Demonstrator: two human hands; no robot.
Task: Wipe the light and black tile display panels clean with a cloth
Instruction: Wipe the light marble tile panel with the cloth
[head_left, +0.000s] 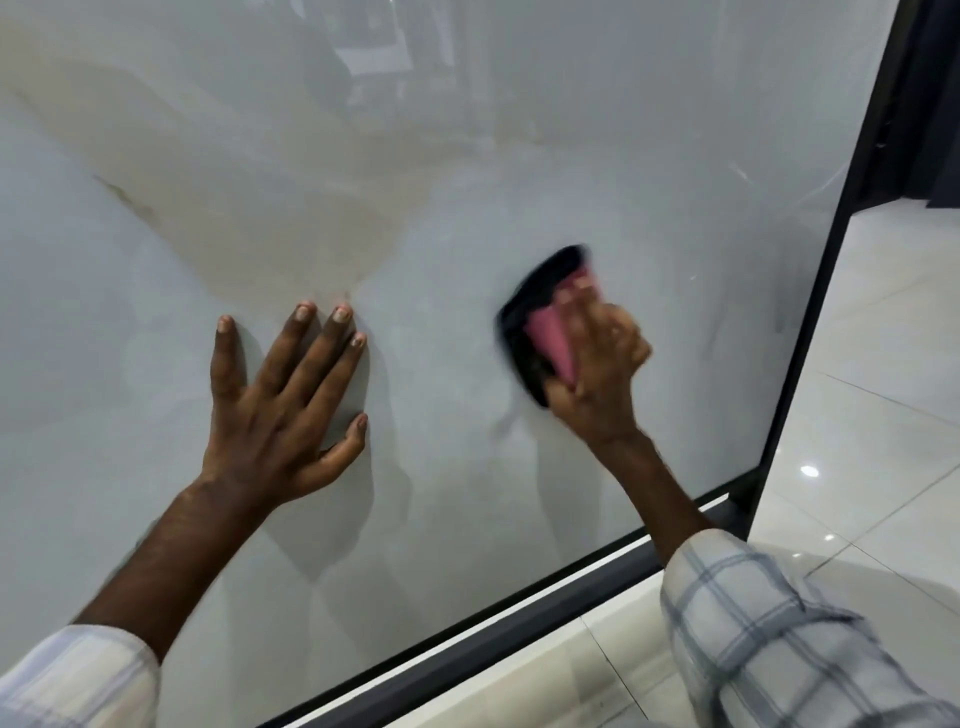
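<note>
Gripping the cloth (551, 340) in curled fingers, right hand (605, 364) is wiping the light panel (467, 156); left hand (280, 405) is bracing alongside, fingers spread.

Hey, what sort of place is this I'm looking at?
Probably a tile showroom. A large glossy light marble-look tile panel is mounted in a black frame like a display, a glossy white tiled floor runs beside it, and the right hand presses a pink and black cloth against the panel.
</note>
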